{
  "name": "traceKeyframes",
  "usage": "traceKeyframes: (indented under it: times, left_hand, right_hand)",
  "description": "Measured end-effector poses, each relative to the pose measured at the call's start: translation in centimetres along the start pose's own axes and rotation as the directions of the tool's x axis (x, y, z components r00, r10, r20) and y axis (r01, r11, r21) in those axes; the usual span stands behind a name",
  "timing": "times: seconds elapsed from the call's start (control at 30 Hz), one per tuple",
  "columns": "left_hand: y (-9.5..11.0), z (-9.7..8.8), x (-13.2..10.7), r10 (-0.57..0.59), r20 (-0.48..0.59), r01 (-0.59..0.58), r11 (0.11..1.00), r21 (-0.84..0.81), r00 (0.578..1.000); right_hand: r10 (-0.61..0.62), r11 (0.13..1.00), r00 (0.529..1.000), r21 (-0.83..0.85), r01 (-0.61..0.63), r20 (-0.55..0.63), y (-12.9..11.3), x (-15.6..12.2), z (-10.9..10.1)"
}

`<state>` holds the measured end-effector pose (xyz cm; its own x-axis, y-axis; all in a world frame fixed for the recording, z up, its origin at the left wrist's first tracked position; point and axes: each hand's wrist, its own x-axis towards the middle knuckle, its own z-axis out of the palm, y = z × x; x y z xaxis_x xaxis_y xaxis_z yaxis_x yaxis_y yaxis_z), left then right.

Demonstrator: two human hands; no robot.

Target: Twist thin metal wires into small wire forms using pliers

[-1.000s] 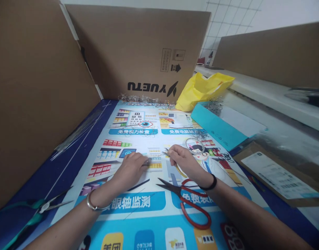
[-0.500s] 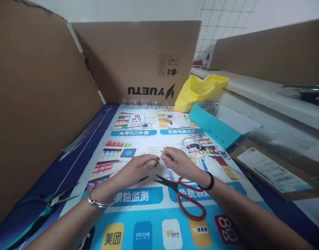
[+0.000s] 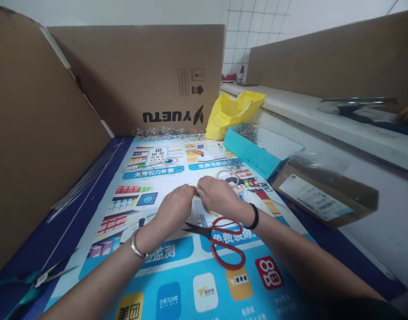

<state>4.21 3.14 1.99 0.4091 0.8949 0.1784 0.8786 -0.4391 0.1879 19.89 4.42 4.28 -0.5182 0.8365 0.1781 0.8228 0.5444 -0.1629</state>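
Observation:
Both hands meet over the middle of the printed sheet point(image 3: 130, 180), fingertips almost touching. My left hand point(image 3: 175, 206), with a silver bangle at its wrist, is closed, fingers curled inward. My right hand point(image 3: 219, 194), a black band on its wrist, is closed in a pinch beside it. Something small and dark shows between the fingertips, too little to name. Just below the hands lie scissors point(image 3: 211, 234) with red handles, blades pointing left. Behind the right hand rests a ring of thin wire point(image 3: 238, 180). Small dark wire loops point(image 3: 261, 184) are to its right.
Teal-handled pliers point(image 3: 40, 279) lie open at the lower left. Tangled wire pieces point(image 3: 167, 132) line the foot of the cardboard panel point(image 3: 124, 75). At the right are a yellow bag point(image 3: 228, 113), a teal box point(image 3: 252, 151) holding wire bits, and a labelled brown package point(image 3: 360, 195).
The view has swung right, so things appear further left. My left hand's fingers have curled in from a straighter pinch, and the two hands have come closer together.

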Motion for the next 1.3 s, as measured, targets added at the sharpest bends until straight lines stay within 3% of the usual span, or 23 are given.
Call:
traceKeyframes:
  times: [0.1,0.2,0.3,0.37,0.47,0.63,1.0,1.17,1.3]
  left_hand:
    - [-0.3,0.8,0.5,0.01,0.023,-0.009,0.999,-0.037,1.0]
    - [-0.9,1.1,0.7,0.008,0.009,-0.006,0.963,-0.271,1.0]
    - [-1.4,0.9,0.7,-0.023,0.013,0.026,0.855,-0.518,1.0]
    - [-1.5,0.7,0.6,-0.052,0.026,0.057,0.779,-0.624,0.998]
    - [-1.5,0.5,0.6,-0.072,0.037,0.077,0.696,-0.714,0.997]
    - [-1.4,0.2,0.5,-0.065,0.042,0.073,0.627,-0.776,0.997]
    - [-0.4,-1.2,-0.3,-0.029,0.038,0.048,0.549,-0.834,0.999]
    - [-0.3,-2.2,-0.6,-0.084,0.03,0.071,0.548,-0.834,0.996]
    - [-1.0,-2.4,-0.5,-0.136,-0.003,0.072,0.541,-0.838,0.991]
  right_hand:
    - [0.001,0.994,1.0,0.108,-0.001,-0.002,0.9,0.5,-0.1]
    - [0.064,0.971,0.998,0.232,-0.066,0.015,1.8,0.4,-0.9]
    - [0.104,0.987,0.993,0.113,-0.11,0.064,1.9,-1.4,-1.9]
    - [0.038,0.999,0.991,-0.024,-0.035,0.131,1.6,-3.8,-2.0]
    - [-0.06,0.994,0.964,-0.072,0.081,0.261,0.7,-7.8,-1.4]
    - [-0.056,0.995,0.968,-0.062,0.074,0.244,-0.5,-10.8,0.6]
    - [-0.064,0.977,0.952,-0.176,0.121,0.298,-1.8,-9.5,2.3]
    - [0.005,0.986,0.974,-0.165,0.034,0.227,-2.9,-9.9,1.4]
    - [0.142,0.987,0.968,-0.103,-0.122,0.209,-2.7,-10.9,0.8]
